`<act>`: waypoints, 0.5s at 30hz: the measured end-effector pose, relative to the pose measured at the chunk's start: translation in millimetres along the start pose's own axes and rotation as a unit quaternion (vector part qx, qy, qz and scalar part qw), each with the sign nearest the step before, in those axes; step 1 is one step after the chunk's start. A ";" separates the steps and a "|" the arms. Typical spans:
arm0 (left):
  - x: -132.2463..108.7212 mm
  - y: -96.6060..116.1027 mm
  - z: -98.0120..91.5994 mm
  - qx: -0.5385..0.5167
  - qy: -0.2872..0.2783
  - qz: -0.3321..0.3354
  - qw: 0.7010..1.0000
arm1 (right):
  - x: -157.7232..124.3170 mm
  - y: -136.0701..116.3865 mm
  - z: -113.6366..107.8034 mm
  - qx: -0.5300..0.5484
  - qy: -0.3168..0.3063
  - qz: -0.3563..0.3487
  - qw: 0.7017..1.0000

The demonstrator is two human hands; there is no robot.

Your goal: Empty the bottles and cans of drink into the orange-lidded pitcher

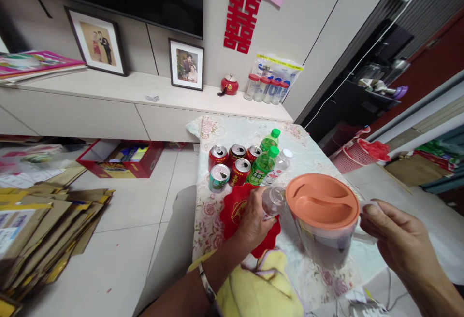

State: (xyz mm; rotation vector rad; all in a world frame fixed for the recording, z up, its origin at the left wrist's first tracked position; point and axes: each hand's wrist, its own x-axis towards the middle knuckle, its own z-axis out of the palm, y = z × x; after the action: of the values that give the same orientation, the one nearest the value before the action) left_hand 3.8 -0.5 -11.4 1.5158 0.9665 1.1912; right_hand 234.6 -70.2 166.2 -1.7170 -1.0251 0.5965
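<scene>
The left hand [253,218] hides most of the clear bottle [273,200]; beside the right hand [395,239], the pitcher [322,220] handle is mostly hidden.

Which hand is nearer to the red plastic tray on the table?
Left. The left hand lies over the red plastic tray, gripping a small clear bottle. The right hand holds the pitcher handle, beyond the pitcher from the tray.

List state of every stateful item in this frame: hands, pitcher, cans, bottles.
left hand: gripping small clear bottle
small clear bottle: uncapped, tilted toward pitcher
right hand: holding pitcher handle
pitcher: orange lid on, dark liquid low inside
drink cans: five, upright; the two at the left are opened
green bottles: two, capped, upright
white-capped bottle: capped
red dish: on the table, partly under left hand
</scene>
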 end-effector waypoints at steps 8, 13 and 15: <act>0.1 -2.1 0.2 -0.006 -0.009 0.003 1.000 | -1.8 -4.1 3.1 0.014 0.000 0.014 1.000; 0.0 -3.7 1.0 0.000 -0.013 0.008 1.000 | -0.2 1.1 1.1 0.021 -0.011 0.021 0.999; 0.0 -3.5 0.9 0.002 -0.016 0.005 1.000 | 0.7 4.3 -0.6 0.021 -0.014 0.011 1.000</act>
State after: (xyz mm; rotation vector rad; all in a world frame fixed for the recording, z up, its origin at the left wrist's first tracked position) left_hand 4.6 0.2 -14.9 1.5399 0.9414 1.1700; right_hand 236.9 -70.5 162.5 -1.6895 -1.0083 0.6537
